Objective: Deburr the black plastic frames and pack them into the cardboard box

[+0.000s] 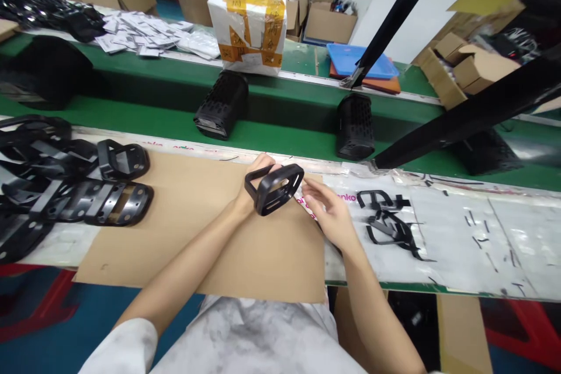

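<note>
Head view: looking forward and down across a work bench, with a green conveyor belt beyond it.
Left hand [258, 182]: fingers curled over the top edge of a black plastic frame [275, 190], gripping it firmly; the wrist is raised off the cardboard.
Right hand [329, 214]: fingers extended and loosely spread, gripping nothing; the fingertips [307, 186] are just beside the frame's right edge, and I cannot tell if they touch it.
Frame position: held in the air above the far part of the cardboard sheet, tilted, near the bench's far edge.
Cardboard sheet [263, 257]: lies flat on the bench; its near edge overhangs the bench front.
Left side: a pile of similar black frames [109, 203] lies well apart from the left hand, with open cardboard between them.
Right side: black plastic strips [390, 231] lie on a white sheet [460, 228], near the right hand.
Far side: black mesh housings [222, 104] stand on the belt [280, 123], past the bench edge. A black pole [464, 111] crosses overhead at right, above the belt.
</note>
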The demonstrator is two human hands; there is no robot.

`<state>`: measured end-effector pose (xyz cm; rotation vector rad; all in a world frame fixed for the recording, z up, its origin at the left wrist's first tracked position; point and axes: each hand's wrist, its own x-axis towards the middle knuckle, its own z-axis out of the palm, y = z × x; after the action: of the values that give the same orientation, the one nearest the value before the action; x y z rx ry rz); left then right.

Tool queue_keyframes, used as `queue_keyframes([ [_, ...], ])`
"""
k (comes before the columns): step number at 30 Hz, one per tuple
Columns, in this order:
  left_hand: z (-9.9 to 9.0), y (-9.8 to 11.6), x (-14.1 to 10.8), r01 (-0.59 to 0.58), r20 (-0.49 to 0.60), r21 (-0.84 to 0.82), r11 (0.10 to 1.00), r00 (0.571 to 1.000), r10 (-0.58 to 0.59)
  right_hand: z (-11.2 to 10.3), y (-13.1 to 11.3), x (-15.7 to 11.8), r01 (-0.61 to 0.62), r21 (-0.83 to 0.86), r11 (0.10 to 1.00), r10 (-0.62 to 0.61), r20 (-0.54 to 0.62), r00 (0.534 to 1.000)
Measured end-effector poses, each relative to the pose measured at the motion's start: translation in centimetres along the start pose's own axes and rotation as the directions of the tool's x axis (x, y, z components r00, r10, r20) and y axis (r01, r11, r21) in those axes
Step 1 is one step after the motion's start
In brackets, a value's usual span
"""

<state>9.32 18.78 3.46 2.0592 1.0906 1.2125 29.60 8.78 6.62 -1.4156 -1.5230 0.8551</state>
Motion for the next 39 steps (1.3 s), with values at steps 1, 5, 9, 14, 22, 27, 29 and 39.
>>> queue_keyframes([
  [1, 0.3, 0.0, 0.0, -0.002, -0.023, -0.033, 0.999, 1.000, 0.001, 0.5, -0.1, 1.1, 0.015, 0.054, 0.998, -0.017, 0.038, 0.999],
  [5, 1.0, -0.6, -0.4, 0.057, -0.095, -0.173, 0.983, 0.993, -0.074, 2.3, 0.6, 4.5, 0.089, 0.121, 0.989, -0.108, 0.163, 0.981],
  [9, 0.8, -1.3, -0.8, 0.191, -0.040, -0.301, 0.934, 0.976, -0.213, 3.4, 2.2, 5.1, 0.175, 0.054, 0.983, -0.180, 0.117, 0.977],
  [14, 1.0, -1.1, -1.1, 0.363, 0.147, -0.450, 0.816, 0.931, -0.333, 4.0, 3.5, 4.3, 0.248, -0.014, 0.969, -0.248, -0.002, 0.969],
  [22, 0.6, -0.6, -0.4, 0.479, 0.212, -0.542, 0.691, 0.873, -0.439, 4.1, 2.7, 3.9, 0.242, -0.081, 0.967, -0.252, -0.164, 0.954],
  [27, -0.6, -1.1, 0.1, 0.550, 0.289, -0.573, 0.607, 0.829, -0.479, 4.0, 2.3, 3.8, 0.209, -0.035, 0.977, -0.210, -0.298, 0.931],
  [29, -1.1, -1.2, 0.0, 0.597, 0.381, -0.584, 0.550, 0.800, -0.464, 3.9, 2.3, 3.8, 0.207, -0.023, 0.978, -0.202, -0.357, 0.912],
  [39, -1.1, 0.0, -1.2, 0.390, 0.447, -0.116, 0.913, 0.842, -0.303, 3.4, 2.1, 3.7, 0.202, -0.113, 0.973, -0.232, -0.470, 0.852],
])
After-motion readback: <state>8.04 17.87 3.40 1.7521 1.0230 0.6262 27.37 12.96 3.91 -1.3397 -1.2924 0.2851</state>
